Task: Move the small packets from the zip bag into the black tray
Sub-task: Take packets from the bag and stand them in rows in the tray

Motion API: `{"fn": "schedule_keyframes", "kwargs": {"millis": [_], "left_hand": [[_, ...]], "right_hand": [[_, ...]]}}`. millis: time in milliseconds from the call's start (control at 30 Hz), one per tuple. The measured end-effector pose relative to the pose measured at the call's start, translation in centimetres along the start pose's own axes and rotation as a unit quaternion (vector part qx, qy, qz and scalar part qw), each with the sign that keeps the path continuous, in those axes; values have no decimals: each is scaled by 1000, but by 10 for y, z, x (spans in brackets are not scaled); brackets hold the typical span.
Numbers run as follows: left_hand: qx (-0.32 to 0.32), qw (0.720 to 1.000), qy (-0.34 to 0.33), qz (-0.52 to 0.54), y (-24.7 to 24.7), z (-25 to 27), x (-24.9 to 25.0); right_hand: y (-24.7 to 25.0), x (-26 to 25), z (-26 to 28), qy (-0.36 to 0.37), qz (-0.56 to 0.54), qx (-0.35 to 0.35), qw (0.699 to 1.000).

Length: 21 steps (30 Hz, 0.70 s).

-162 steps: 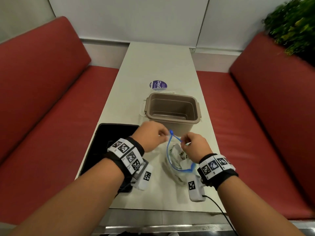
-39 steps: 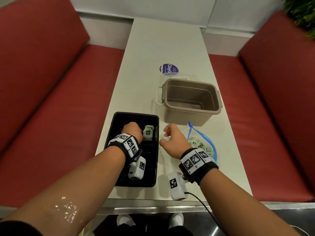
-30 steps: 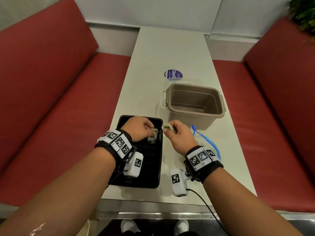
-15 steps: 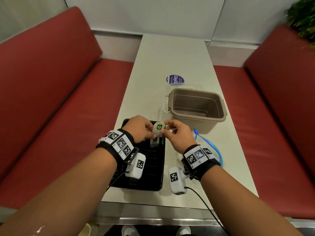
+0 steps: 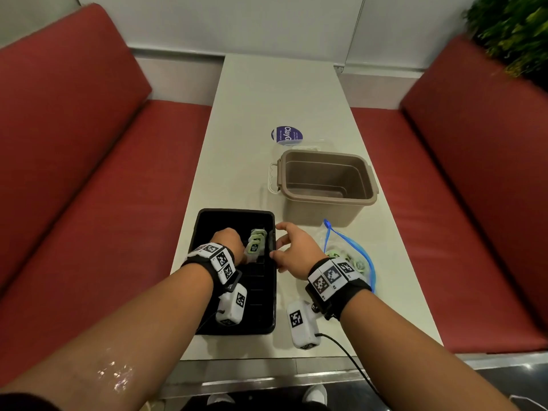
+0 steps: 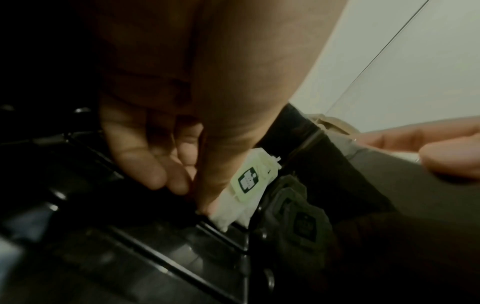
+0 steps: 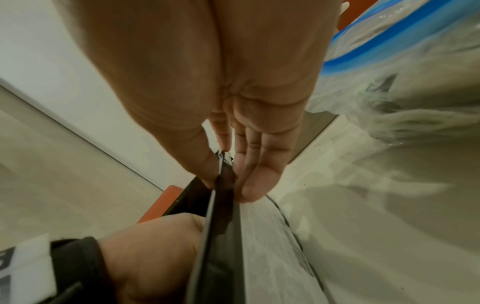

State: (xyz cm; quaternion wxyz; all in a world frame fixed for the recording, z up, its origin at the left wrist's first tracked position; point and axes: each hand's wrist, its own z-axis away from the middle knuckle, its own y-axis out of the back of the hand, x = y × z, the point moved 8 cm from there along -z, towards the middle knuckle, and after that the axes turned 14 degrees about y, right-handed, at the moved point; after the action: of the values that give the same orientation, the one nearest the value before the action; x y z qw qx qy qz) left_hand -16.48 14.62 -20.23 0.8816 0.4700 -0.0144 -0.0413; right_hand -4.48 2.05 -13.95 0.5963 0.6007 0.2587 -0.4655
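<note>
The left hand (image 5: 229, 243) reaches into the black tray (image 5: 261, 318), which sits at the table's (image 5: 252, 120) near left edge, and pinches a small packet (image 5: 254, 249) upright between thumb and fingers against the tray's right wall. More packets (image 5: 258, 234) stand just behind it. The right hand (image 5: 292, 252) grips the tray's right rim, thumb inside and fingers outside. The zip bag (image 5: 351, 256) lies beside that hand toward the table's right edge, with green packets inside. A beige tub (image 5: 327, 185) stands beyond the bag.
</note>
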Motion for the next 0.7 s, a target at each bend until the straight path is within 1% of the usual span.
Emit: {"fn": "schedule_keyframes", "kwargs": {"millis": [233, 300, 533, 700], "left_hand": [[-24, 999, 22, 31, -8, -10, 6], [-23, 999, 8, 37, -9, -11, 11], [-17, 997, 8, 73, -8, -6, 17], [-7, 999, -18, 42, 15, 14, 12]], "right_hand": [[0, 3, -1, 6, -7, 0, 1000], [0, 3, 0, 8, -3, -1, 1000], [3, 0, 1, 7, 17, 6, 1000], [26, -5, 8, 24, 25, 21, 999]]}}
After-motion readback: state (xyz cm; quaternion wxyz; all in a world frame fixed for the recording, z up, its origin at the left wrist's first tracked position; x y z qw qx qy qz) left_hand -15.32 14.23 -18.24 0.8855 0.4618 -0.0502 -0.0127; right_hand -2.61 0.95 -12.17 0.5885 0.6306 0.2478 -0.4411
